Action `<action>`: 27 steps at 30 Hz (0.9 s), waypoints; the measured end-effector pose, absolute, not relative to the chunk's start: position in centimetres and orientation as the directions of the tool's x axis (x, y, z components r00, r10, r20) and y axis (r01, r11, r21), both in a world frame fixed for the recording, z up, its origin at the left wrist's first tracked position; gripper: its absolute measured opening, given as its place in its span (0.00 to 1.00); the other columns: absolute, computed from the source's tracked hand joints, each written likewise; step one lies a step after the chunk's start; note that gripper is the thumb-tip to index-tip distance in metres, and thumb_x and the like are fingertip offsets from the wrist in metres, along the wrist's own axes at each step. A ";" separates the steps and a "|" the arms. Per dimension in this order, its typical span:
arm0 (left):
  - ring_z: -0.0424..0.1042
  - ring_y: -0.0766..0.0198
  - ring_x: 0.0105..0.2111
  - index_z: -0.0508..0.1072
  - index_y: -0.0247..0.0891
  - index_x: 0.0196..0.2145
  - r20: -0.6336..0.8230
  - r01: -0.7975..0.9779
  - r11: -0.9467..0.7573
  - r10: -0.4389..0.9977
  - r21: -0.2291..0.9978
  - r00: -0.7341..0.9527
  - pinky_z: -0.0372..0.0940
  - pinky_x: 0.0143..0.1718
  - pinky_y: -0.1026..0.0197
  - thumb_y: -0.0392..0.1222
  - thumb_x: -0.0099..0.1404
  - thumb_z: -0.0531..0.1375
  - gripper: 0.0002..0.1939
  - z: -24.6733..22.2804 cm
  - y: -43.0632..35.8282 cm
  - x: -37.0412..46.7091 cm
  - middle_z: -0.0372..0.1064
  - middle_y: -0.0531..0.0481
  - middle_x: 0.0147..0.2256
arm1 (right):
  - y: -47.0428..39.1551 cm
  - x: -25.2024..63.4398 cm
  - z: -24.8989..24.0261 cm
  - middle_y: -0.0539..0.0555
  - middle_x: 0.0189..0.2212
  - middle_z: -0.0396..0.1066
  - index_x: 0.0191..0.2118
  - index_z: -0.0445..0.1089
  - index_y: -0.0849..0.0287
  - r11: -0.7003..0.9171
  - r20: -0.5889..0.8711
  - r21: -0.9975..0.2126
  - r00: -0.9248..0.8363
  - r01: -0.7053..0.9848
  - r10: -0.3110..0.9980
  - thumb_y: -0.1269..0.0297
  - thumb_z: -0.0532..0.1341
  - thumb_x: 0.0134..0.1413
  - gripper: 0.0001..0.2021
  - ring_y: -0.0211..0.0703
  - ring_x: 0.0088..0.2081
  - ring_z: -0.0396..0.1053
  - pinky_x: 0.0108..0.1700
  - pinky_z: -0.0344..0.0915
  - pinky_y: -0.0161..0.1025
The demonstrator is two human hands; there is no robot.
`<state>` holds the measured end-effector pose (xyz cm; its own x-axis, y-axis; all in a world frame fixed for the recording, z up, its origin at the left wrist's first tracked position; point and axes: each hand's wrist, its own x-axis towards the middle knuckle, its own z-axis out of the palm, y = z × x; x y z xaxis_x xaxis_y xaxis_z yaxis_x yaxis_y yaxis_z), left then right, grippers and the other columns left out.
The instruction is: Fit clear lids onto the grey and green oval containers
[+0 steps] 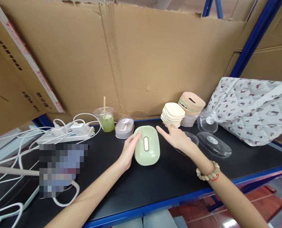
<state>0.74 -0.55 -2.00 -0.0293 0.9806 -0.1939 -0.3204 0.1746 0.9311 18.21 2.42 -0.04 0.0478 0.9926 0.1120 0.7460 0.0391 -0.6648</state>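
Note:
My left hand rests against the left side of a pale green oval box with a slot in its lid, which lies on the black shelf top. My right hand hovers open just right of the box, fingers spread, holding nothing; a bead bracelet circles its wrist. Behind that hand stands a stack of cream inserts and a stack of peach and green lids on clear bases. Clear plastic lids lie to the right.
A grey oval box and a plastic cup of green drink with a straw stand at the back. A white power strip with plugs and cables sprawls left. A patterned cloth lies right. Cardboard walls the back.

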 end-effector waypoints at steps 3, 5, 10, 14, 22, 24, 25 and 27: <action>0.72 0.61 0.32 0.73 0.35 0.39 -0.318 -0.334 0.281 0.946 0.900 -0.063 0.66 0.32 0.63 0.48 0.61 0.58 0.15 -1.7 -0.6 0.8 0.73 0.45 0.36 | 2.3 18.9 0.7 0.74 0.58 0.42 0.60 0.56 0.68 -0.403 -0.118 -0.373 0.388 0.836 0.914 0.43 0.69 0.21 0.56 0.77 0.59 0.42 0.53 0.41 0.71; 0.72 0.62 0.31 0.72 0.34 0.40 -0.365 -0.315 0.329 0.929 0.890 -0.061 0.65 0.31 0.64 0.47 0.62 0.57 0.14 -1.7 -0.6 0.8 0.73 0.44 0.36 | 2.0 18.7 0.8 0.72 0.60 0.35 0.63 0.52 0.65 -0.458 -0.234 -0.253 0.405 0.852 0.884 0.51 0.71 0.22 0.56 0.79 0.60 0.35 0.51 0.40 0.72; 0.70 0.67 0.30 0.69 0.35 0.41 -0.365 -0.240 0.344 0.930 0.908 -0.048 0.64 0.29 0.67 0.43 0.62 0.56 0.11 -2.2 -0.4 0.6 0.72 0.47 0.37 | 1.5 17.7 0.1 0.60 0.62 0.35 0.66 0.40 0.51 -0.143 -0.188 -0.231 0.100 0.962 0.977 0.55 0.60 0.46 0.43 0.67 0.63 0.37 0.58 0.51 0.61; 0.71 0.65 0.35 0.67 0.36 0.45 -0.385 -0.222 0.368 0.922 0.903 -0.036 0.64 0.30 0.67 0.47 0.64 0.54 0.16 -2.3 -0.4 0.6 0.71 0.47 0.42 | 1.8 17.5 -0.2 0.60 0.58 0.45 0.63 0.48 0.45 -0.071 -0.149 -0.207 0.041 0.976 0.988 0.55 0.54 0.52 0.32 0.61 0.57 0.54 0.56 0.54 0.57; 0.70 0.61 0.40 0.67 0.37 0.50 -0.289 -0.394 0.301 0.953 0.868 0.093 0.66 0.33 0.63 0.54 0.66 0.50 0.22 -2.6 -0.4 1.1 0.69 0.45 0.45 | 0.4 15.5 -0.7 0.50 0.52 0.55 0.55 0.60 0.38 0.163 0.178 -0.435 -0.093 0.886 0.980 0.44 0.56 0.47 0.27 0.43 0.53 0.58 0.53 0.63 0.46; 0.69 0.60 0.42 0.66 0.36 0.51 -0.308 -0.404 0.313 0.948 0.860 0.078 0.66 0.34 0.63 0.54 0.64 0.52 0.24 -2.7 -0.3 1.0 0.67 0.44 0.48 | 0.0 15.0 -1.3 0.50 0.51 0.57 0.52 0.64 0.40 0.246 0.171 -0.474 -0.185 0.845 0.968 0.43 0.60 0.40 0.29 0.41 0.50 0.59 0.52 0.64 0.45; 0.69 0.60 0.42 0.65 0.36 0.51 -0.328 -0.401 0.326 0.942 0.856 0.066 0.66 0.34 0.63 0.53 0.63 0.54 0.23 -2.7 -0.3 0.9 0.66 0.43 0.48 | 0.1 14.9 -1.6 0.50 0.50 0.57 0.50 0.66 0.42 0.277 0.181 -0.512 -0.213 0.813 0.960 0.43 0.61 0.39 0.28 0.40 0.50 0.59 0.52 0.64 0.44; 0.69 0.61 0.42 0.65 0.36 0.50 -0.340 -0.398 0.328 0.939 0.857 0.042 0.66 0.34 0.64 0.48 0.62 0.56 0.21 -2.7 -0.2 0.8 0.66 0.44 0.48 | 0.6 14.9 -2.2 0.51 0.50 0.57 0.49 0.68 0.46 0.304 0.220 -0.638 -0.211 0.708 0.953 0.44 0.60 0.40 0.27 0.38 0.51 0.58 0.53 0.63 0.41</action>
